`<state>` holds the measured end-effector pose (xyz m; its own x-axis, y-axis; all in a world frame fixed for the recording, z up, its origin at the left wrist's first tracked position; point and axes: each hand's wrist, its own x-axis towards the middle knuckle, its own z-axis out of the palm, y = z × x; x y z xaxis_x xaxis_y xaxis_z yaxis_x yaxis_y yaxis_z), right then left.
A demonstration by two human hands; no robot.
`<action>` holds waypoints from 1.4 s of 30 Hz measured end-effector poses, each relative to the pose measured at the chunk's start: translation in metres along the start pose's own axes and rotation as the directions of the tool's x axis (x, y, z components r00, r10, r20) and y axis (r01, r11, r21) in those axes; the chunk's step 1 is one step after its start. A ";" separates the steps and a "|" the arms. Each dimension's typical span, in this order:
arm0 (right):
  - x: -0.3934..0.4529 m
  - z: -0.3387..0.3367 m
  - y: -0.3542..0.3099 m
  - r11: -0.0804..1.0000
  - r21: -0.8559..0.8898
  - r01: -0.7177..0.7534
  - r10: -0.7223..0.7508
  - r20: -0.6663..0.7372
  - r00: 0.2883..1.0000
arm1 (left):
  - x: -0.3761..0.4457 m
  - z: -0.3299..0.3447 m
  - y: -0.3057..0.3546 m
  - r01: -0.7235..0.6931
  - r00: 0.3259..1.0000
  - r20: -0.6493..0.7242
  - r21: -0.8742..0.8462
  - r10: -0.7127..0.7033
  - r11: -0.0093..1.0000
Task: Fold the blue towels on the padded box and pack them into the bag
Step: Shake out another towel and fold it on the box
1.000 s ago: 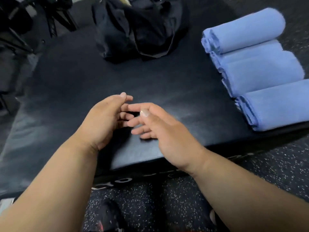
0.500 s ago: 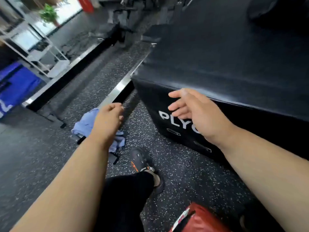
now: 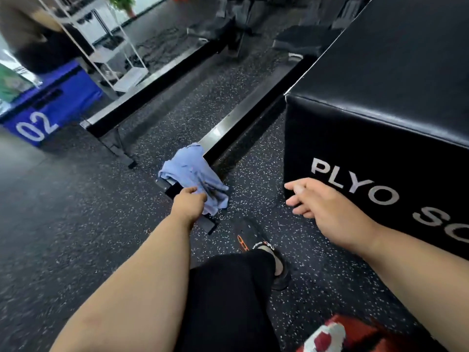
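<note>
A crumpled blue towel (image 3: 193,174) lies on the speckled floor, draped over the end of a black metal rail. My left hand (image 3: 189,203) reaches down to it, fingers curled onto its near edge; whether they grip the cloth is hidden. My right hand (image 3: 322,203) hangs in the air beside the front face of the black padded box (image 3: 380,128), fingers relaxed and holding nothing. The folded towels and the bag are out of view.
A black metal rail (image 3: 243,118) runs along the floor left of the box. My leg and black shoe (image 3: 256,245) stand just below the towel. A blue box marked 02 (image 3: 50,110) and a white rack (image 3: 111,54) stand far left. Another person stands at top left.
My view has swung from the box top down to the floor on the left. My left hand has moved down onto the crumpled towel; my right hand trails beside the box.
</note>
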<state>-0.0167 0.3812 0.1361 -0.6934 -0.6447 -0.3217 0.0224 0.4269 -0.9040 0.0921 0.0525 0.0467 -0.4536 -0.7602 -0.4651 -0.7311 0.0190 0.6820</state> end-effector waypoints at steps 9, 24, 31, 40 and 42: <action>0.085 0.022 0.010 0.999 -0.001 -0.042 0.042 0.057 0.997 | 0.083 0.009 0.000 0.017 0.998 -0.057 -0.027 -0.018 0.999; 0.095 0.027 0.031 0.992 -0.076 -0.096 0.096 0.002 0.995 | 0.124 0.008 -0.009 0.084 0.996 0.005 -0.242 -0.085 0.967; 0.092 0.040 0.022 0.994 -0.060 -0.096 0.095 -0.007 0.995 | 0.092 -0.025 0.013 0.066 0.998 0.028 -0.552 -0.061 0.831; 0.080 0.040 -0.001 1.000 -0.014 -0.003 0.002 -0.017 1.000 | 0.007 -0.080 0.065 -0.107 0.964 0.025 -0.872 0.263 0.477; 0.072 0.034 -0.006 1.000 0.004 0.016 -0.016 -0.022 1.000 | -0.018 -0.081 0.081 -0.134 0.946 0.021 -0.883 0.322 0.449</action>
<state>-0.0423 0.3100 0.1086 -0.7092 -0.6374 -0.3012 0.0141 0.4144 -0.9100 0.0825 0.0155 0.1557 -0.6753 -0.7001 -0.2321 0.1824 -0.4634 0.8672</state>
